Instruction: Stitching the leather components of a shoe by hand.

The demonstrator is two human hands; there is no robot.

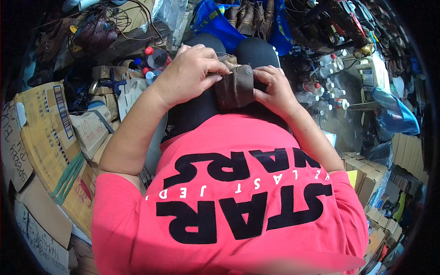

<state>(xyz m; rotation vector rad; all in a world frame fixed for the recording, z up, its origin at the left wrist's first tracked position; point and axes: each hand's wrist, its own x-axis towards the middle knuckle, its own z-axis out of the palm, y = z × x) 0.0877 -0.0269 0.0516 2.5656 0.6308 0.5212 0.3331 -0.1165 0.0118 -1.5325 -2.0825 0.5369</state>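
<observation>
A dark brown leather shoe (237, 89) rests against my lap between my two hands, with a stitched seam running down its near side. Lighter material, perhaps lining, shows at its far top edge, and a thin thread-like strand arcs there. My left hand (197, 68) is closed in a pinch, thumb and forefinger at the shoe's upper left edge. Whether those fingertips also hold a needle or thread is too small to tell. On the other side, my right hand (276, 89) grips the shoe, thumb on the near side and fingers at its right edge.
Beyond my knees, a blue bag (208, 20) holds several brown leather shoes (247, 18). Plastic bottles (326, 91) crowd the floor at right. Cardboard boxes (50, 123) are stacked at left, near a red-capped bottle (158, 57). Tangled cords lie at far left. More boxes (362, 172) stand at right.
</observation>
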